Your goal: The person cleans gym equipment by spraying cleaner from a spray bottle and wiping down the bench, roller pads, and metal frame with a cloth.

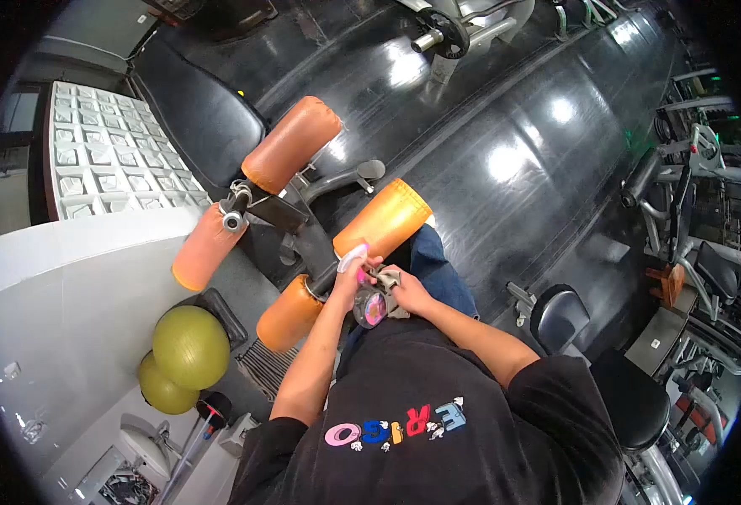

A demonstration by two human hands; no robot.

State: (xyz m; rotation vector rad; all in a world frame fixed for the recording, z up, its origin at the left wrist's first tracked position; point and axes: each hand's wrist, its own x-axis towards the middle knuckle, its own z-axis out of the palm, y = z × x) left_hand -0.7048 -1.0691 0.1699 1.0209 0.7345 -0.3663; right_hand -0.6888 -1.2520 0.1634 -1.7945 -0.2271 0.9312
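Observation:
Close to my body, my left hand (350, 278) is closed on a clear spray bottle with a pink and white top; its round label (374, 309) shows below the fingers. Beside it my right hand (408, 292) is closed round a bunched grey-green cloth (387, 279), right next to the bottle. Just beyond both hands is an orange padded roller (385, 220) of a gym bench, and another orange roller (289, 314) lies to the left of my left forearm.
Two more rollers (292, 145) and a black bench pad (198, 109) stand further off. Green exercise balls (190, 347) rest by the wall at left, near a sink (144, 448). A black seat (559, 318) and gym machines stand at right on the black floor (505, 160).

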